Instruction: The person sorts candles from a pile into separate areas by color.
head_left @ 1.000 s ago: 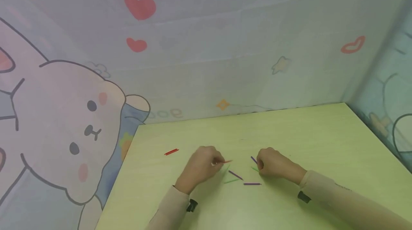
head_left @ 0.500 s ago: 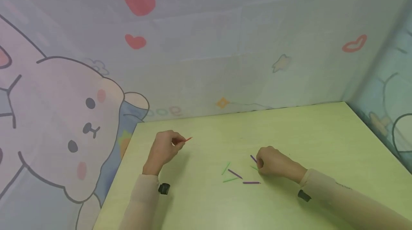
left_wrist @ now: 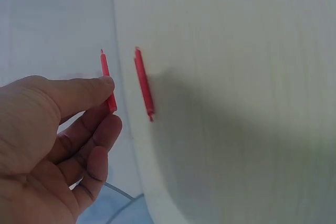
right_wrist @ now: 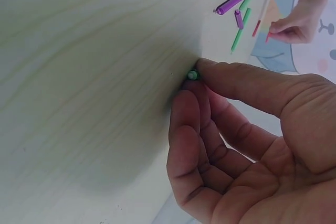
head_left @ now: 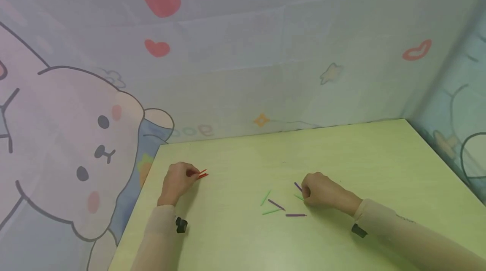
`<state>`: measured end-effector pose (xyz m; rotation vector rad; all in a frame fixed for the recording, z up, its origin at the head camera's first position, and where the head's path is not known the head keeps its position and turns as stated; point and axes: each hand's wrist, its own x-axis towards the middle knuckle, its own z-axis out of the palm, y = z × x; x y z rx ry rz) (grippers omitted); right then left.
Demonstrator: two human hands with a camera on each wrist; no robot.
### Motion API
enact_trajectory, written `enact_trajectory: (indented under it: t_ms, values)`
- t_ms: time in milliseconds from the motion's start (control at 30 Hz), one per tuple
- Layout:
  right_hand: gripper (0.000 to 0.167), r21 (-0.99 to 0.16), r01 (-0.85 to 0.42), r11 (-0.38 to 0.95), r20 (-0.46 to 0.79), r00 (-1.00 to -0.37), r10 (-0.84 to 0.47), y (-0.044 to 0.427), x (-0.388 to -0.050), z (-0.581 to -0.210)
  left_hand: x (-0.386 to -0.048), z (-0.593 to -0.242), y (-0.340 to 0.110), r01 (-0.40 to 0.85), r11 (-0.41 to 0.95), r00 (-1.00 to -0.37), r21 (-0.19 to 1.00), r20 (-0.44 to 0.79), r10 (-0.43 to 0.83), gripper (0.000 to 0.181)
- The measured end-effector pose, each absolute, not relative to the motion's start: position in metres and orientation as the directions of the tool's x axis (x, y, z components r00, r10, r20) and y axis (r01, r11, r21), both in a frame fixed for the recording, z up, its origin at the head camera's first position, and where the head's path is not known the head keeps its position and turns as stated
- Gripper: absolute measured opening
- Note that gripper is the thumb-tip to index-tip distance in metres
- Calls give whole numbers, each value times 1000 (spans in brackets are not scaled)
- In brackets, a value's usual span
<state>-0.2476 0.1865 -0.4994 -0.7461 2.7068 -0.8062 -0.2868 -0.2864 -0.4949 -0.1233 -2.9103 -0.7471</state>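
My left hand (head_left: 177, 181) pinches a thin red candle (left_wrist: 105, 66) between thumb and fingers, just above the table at the left. Right beside it lie red candles (left_wrist: 143, 84), side by side and touching. At the right, my right hand (head_left: 322, 189) pinches a green candle (right_wrist: 193, 75) by the tabletop; in the right wrist view only its end shows. Part of a purple candle (head_left: 298, 186) pokes out beyond the right fingers in the head view.
Between the hands lie loose candles on the pale yellow table (head_left: 235, 237): a purple one (head_left: 276, 205), another purple one (head_left: 295, 215), a green one (head_left: 265, 197) and a second green one (head_left: 271, 212). A printed cloth (head_left: 243, 73) hangs behind the table.
My left hand has carried the red candle from the middle group leftward, then down beside the red candles lying there. The right hand has stayed put.
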Motion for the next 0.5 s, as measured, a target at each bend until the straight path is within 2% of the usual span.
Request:
enact_trajectory:
  t_ms: [500]
  values:
    - [27, -562, -391, 729, -72, -854, -514, 186, -247, -500, -296, -513, -298, 34, 870, -996, 492, 92, -13, 8]
